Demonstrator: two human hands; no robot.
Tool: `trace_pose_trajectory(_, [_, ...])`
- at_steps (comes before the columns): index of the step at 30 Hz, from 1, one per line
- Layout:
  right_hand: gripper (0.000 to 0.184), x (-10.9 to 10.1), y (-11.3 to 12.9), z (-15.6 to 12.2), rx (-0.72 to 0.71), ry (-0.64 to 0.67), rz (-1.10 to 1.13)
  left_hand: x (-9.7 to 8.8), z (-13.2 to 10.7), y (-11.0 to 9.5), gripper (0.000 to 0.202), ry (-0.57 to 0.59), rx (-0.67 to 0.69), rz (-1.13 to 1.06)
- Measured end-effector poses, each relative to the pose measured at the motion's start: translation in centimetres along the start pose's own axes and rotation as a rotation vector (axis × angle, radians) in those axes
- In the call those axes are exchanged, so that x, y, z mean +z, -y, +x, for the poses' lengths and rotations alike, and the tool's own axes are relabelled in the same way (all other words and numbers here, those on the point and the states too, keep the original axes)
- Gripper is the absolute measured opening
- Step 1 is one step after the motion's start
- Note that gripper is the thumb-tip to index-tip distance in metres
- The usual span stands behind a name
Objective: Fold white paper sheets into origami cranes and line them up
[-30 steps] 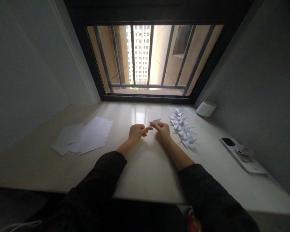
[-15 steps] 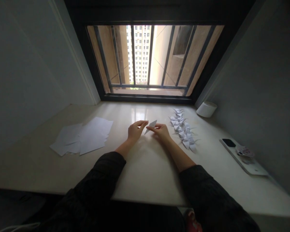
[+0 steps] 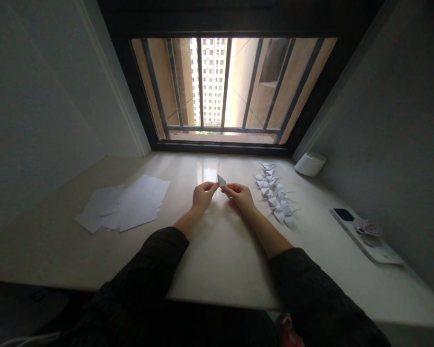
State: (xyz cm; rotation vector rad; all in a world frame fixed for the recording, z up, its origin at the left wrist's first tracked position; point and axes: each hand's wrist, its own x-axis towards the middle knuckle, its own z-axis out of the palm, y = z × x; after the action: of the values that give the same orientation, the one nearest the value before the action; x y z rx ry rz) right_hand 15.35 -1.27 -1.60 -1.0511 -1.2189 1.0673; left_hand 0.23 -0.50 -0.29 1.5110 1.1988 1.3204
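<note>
A small piece of folded white paper (image 3: pixel 222 181) is held up between my hands over the middle of the white sill. My left hand (image 3: pixel 203 195) pinches its left edge with thumb and fingertips. From the other side my right hand (image 3: pixel 240 194) grips it, the fingers closed around the lower part and hiding some of it. Just right of my right hand, folded paper cranes (image 3: pixel 275 193) lie in a cluster. Off to the left is a loose pile of white paper sheets (image 3: pixel 139 202), overlapping at odd angles.
A white cup-like object (image 3: pixel 310 164) lies tilted by the right wall. Nearer me on that side is a white phone (image 3: pixel 369 238) with a ring-like attachment on its back. A dark-framed barred window (image 3: pixel 217 148) closes off the far side of the sill (image 3: pixel 224 274).
The folded paper has turned in my fingers, its point now up and to the left. My left fingertips, apart from it before, now touch its edge.
</note>
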Motion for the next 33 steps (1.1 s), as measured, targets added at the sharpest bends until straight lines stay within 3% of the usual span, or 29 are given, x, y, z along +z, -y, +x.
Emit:
trace_pose_trajectory(8, [0.041, -0.1, 0.4, -0.1, 0.015, -0.123, 0.064, 0.4, 0.1, 0.4, 0.030, 0.077, 0.014, -0.116])
trace_pose_trajectory(14, [0.038, 0.0, -0.1, 0.0, -0.010, -0.069, 0.008, 0.4, -0.3, 0.5, 0.026, 0.124, 0.051, -0.073])
trace_pose_trajectory(23, [0.024, 0.4, 0.8, -0.9, -0.303, -0.170, -0.398, 0.4, -0.4, 0.4, 0.027, 0.077, 0.011, -0.034])
trace_pose_trajectory(29, [0.019, 0.6, 1.6, -1.5, -0.440, -0.211, -0.518, 0.6, -0.3, 0.8, 0.031, 0.096, -0.020, -0.119])
trace_pose_trajectory(33, [0.019, 0.6, 1.6, -1.5, -0.478, -0.161, -0.502, 0.6, -0.2, 0.6, 0.031, 0.099, -0.033, -0.183])
